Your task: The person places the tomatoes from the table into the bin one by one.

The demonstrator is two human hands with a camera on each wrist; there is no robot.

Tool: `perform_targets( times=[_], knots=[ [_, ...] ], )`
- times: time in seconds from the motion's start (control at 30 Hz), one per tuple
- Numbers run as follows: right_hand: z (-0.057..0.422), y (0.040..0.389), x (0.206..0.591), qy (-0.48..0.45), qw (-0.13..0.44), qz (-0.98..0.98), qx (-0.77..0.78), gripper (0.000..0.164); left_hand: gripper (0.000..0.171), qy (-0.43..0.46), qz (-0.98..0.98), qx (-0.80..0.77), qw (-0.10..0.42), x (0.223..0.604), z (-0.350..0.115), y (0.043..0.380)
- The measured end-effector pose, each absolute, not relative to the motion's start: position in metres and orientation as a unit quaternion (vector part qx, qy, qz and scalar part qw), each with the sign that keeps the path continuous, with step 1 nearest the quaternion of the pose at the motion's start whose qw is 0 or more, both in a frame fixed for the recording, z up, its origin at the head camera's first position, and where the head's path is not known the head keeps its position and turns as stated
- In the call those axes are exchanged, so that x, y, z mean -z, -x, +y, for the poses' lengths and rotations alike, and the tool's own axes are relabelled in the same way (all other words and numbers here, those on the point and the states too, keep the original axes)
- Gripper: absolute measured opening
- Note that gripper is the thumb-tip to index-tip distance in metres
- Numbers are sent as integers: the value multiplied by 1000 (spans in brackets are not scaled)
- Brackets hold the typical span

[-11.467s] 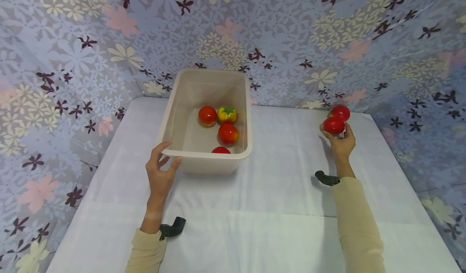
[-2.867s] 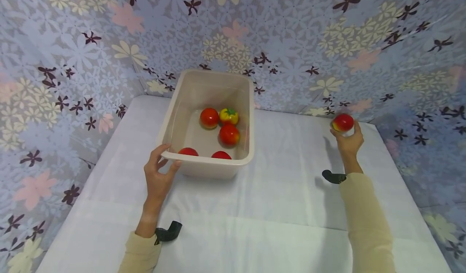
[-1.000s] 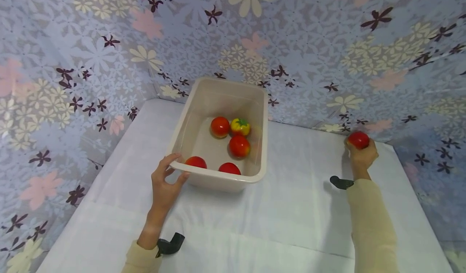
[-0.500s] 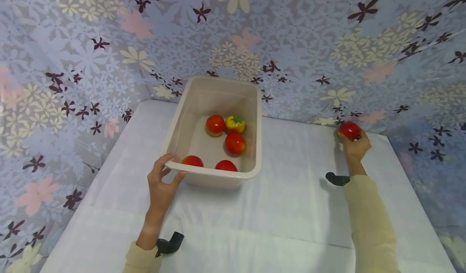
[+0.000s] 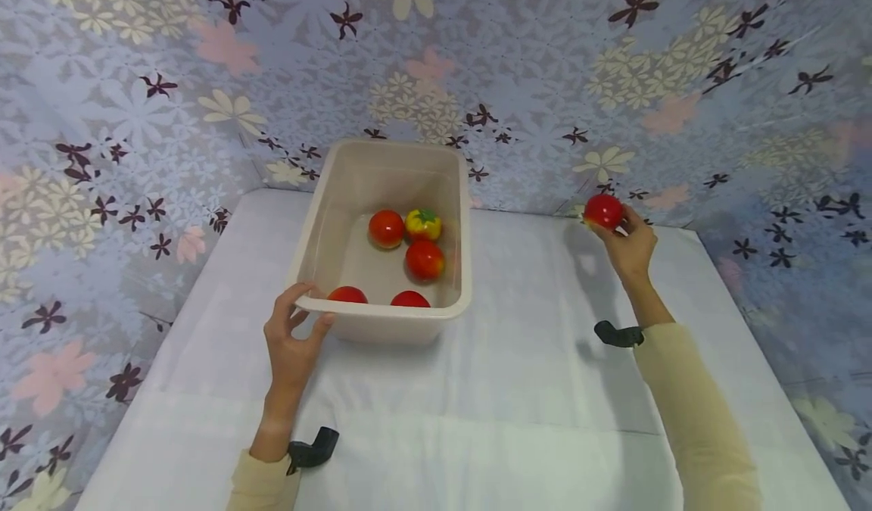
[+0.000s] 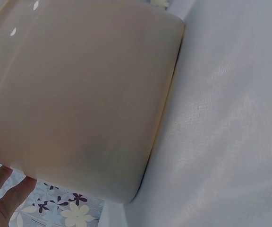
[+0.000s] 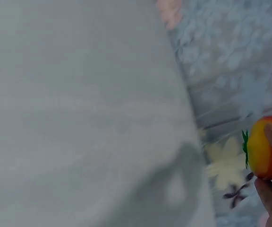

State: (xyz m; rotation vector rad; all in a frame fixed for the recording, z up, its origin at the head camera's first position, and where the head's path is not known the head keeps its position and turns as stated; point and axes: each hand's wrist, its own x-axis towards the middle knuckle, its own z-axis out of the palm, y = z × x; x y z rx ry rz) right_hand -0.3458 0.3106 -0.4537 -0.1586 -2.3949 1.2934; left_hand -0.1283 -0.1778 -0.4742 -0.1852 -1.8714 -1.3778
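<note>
My right hand (image 5: 630,250) grips a red tomato (image 5: 603,212) between thumb and fingers, held up off the cloth near the back right. In the right wrist view the tomato (image 7: 263,149) shows a yellow end with green leaves, the thumb across its side. My left hand (image 5: 293,341) pinches the near left corner of a beige plastic tub (image 5: 384,325), fingers over the rim and thumb in front. Inside the tub lie several tomatoes, among them a red one (image 5: 386,229) and a yellow one (image 5: 423,225) with a green top; two more are partly hidden behind the near wall.
A white cloth (image 5: 518,367) covers the table. Flower-patterned sheeting (image 5: 531,64) rises behind it and along both sides, close behind the tub. Dark camera mounts (image 5: 618,334) sit on both wrists.
The right hand has lifted the last tomato off the back right corner and carried it left. Earlier, another tomato went into the tub's near left. The left hand stays on the rim.
</note>
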Motion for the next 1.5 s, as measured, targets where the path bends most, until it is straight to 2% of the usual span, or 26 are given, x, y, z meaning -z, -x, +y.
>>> perform_targets(
  times=[0.3,0.67,0.97,1.23,1.5],
  knots=[
    [281,337,413,-19,204,-850,-486,67,50,47,-740,542,397,472,-181,129],
    [263,324,402,-72,202,-850,-481,66,52,45,-752,538,379,473,-181,129],
    [221,289,367,-131,183,-833,-505,61,51,47,-751,538,379,470,-180,127],
    [194,287,367,-180,153,-815,-529,64,53,43,-751,545,372,471,-177,125],
    [162,268,359,-222,146,-765,-586,59,52,43,-745,555,368,468,-171,126]
  ],
)
